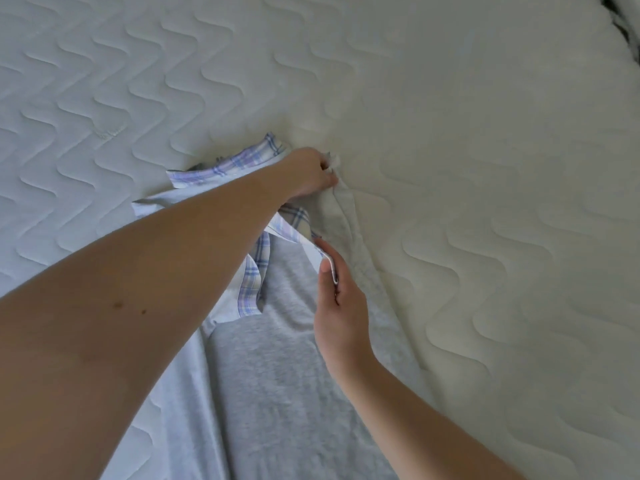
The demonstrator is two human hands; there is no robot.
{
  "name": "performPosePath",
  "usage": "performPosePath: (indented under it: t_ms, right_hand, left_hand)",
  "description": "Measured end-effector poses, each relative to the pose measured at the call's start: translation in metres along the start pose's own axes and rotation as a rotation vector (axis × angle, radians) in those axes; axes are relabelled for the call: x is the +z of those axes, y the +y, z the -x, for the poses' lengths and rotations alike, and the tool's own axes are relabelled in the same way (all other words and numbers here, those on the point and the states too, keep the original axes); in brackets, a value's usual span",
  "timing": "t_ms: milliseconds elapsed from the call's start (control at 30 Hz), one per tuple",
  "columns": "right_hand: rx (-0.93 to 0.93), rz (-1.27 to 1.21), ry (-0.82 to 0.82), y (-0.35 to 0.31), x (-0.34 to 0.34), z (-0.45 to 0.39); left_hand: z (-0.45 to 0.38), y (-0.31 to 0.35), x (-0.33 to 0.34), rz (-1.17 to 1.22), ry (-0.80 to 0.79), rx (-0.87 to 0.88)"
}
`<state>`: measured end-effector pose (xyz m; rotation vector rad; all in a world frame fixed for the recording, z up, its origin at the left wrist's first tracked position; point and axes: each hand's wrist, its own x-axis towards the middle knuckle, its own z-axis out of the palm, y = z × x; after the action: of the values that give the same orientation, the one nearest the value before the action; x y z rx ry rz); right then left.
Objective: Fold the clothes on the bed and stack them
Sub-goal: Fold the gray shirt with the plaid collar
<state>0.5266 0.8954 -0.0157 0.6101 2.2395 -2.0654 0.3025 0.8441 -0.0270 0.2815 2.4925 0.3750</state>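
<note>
Garment [277, 375] lying on the mattress [450, 98], its collar [228, 164] at the far end — both hands on it — left hand [308, 173] beyond right hand [341, 306]

A white quilted mattress [450, 98], stitched in wavy lines, is filling nearly the whole view. At the top right corner a dark, blurred strip [620, 26] is showing beyond its edge.

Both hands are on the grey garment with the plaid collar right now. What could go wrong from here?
1. The left hand pinches only a small bit of fabric at the far edge of the grey garment; it may slip free.
2. The right hand holds just the plaid collar edge, so uneven pulling could skew the fold.
3. The left forearm crosses over the garment and might drag it on the mattress.
</note>
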Motion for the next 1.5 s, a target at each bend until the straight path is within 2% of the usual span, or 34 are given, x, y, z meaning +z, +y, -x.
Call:
performPosePath:
  t_ms: [100, 233, 433, 533, 600, 767, 900, 1000, 1100, 1233, 1300, 1400, 1500]
  right_hand:
    - [-0.028, 0.003, -0.034, 0.002, 0.01, 0.005]
    - [-0.031, 0.054, -0.117, 0.013, 0.032, 0.002]
    - [-0.037, 0.351, -0.295, 0.029, 0.055, -0.01]
    - [-0.054, 0.449, -0.375, 0.038, 0.055, -0.009]
    - [-0.092, 0.474, -0.414, 0.039, 0.05, -0.005]
    - [-0.221, 0.543, -0.412, 0.042, 0.022, 0.004]
    - [-0.239, 0.627, -0.289, 0.056, -0.015, 0.006]
    - [-0.216, 0.724, -0.201, 0.066, -0.038, 0.005]
    - [-0.22, 0.814, -0.222, 0.072, -0.055, 0.007]
    - [-0.232, 0.905, -0.244, 0.079, -0.077, 0.024]
    - [-0.234, 0.966, -0.243, 0.083, -0.089, 0.039]
    - [-0.192, 1.045, -0.255, 0.091, -0.104, 0.069]
    - [-0.109, 1.092, -0.226, 0.101, -0.117, 0.102]
  left_hand:
    - [-0.004, -0.002, -0.009, 0.051, 0.031, -0.016]
    - [-0.011, -0.014, -0.006, 0.136, -0.021, -0.071]
    - [-0.026, -0.023, 0.013, 0.243, 0.032, -0.197]
    - [-0.029, -0.024, 0.012, 0.194, 0.014, -0.138]
    - [-0.031, -0.02, 0.016, 0.248, 0.027, -0.092]
    - [-0.026, -0.009, 0.031, 0.411, 0.2, -0.086]
    - [-0.01, -0.007, 0.037, 0.422, 0.26, -0.099]
    - [0.009, -0.004, 0.038, 0.318, 0.49, -0.088]
    - [0.049, 0.005, 0.049, 0.492, 0.644, -0.049]
    - [0.118, 0.021, 0.098, 0.638, 0.646, -0.122]
    - [0.154, 0.026, 0.132, 0.678, 0.632, -0.213]
    - [0.199, 0.032, 0.184, 0.774, 0.477, -0.446]
    - [0.232, 0.041, 0.22, 0.834, 0.296, -0.559]
